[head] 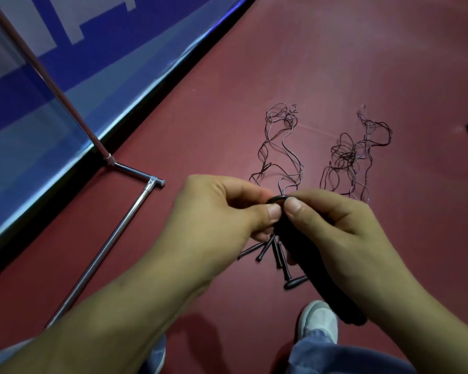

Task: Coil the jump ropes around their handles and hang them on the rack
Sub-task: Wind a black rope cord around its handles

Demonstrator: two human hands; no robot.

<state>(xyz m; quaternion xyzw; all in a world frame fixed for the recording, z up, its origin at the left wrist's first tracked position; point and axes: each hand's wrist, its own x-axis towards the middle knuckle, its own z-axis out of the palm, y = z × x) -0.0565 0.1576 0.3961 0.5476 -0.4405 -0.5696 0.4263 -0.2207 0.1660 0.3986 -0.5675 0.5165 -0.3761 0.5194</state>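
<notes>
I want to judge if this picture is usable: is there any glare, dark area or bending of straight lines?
Head view: glare streaks on the chrome rack tube and the blue banner; the black handle in the right hand is too dark for detail; soft shadows fall near the shoe; wide-angle bending near the edges.

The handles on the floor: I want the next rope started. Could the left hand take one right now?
Probably not yet: the left hand is pinching the black handle with the right hand. The floor handles lie uncovered just below.
</notes>
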